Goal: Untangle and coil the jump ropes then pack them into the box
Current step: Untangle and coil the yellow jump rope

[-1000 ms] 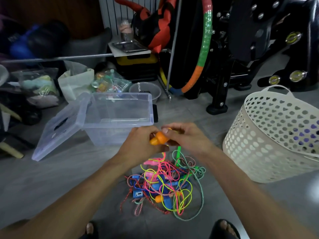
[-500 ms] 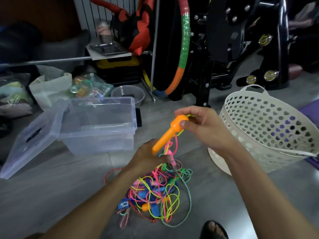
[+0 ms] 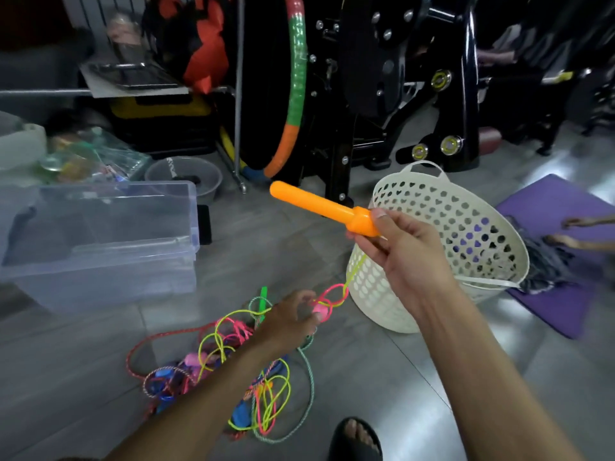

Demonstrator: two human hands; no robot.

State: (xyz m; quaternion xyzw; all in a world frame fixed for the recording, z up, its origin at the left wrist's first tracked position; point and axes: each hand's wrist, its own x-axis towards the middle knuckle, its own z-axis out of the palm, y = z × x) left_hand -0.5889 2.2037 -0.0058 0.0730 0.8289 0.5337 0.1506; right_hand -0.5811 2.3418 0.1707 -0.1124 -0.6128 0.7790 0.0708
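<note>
We are only starting: our right hand [image 3: 404,257] is gripping 1 orange handle [image 3: 319,207], our left hand [image 3: 289,322] is pinching pink loops [image 3: 331,299], the tangle [image 3: 219,371] is lying unsorted on the floor, and the box [image 3: 100,234] is sitting unpacked.

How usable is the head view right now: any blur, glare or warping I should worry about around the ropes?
Head view: the orange handle in the right hand is fairly sharp; the left hand at the rope tangle is slightly motion-smeared; glare patches shine on the floor tiles at right; wide-angle bending shows at the edges; the dark background equipment loses detail.
</note>
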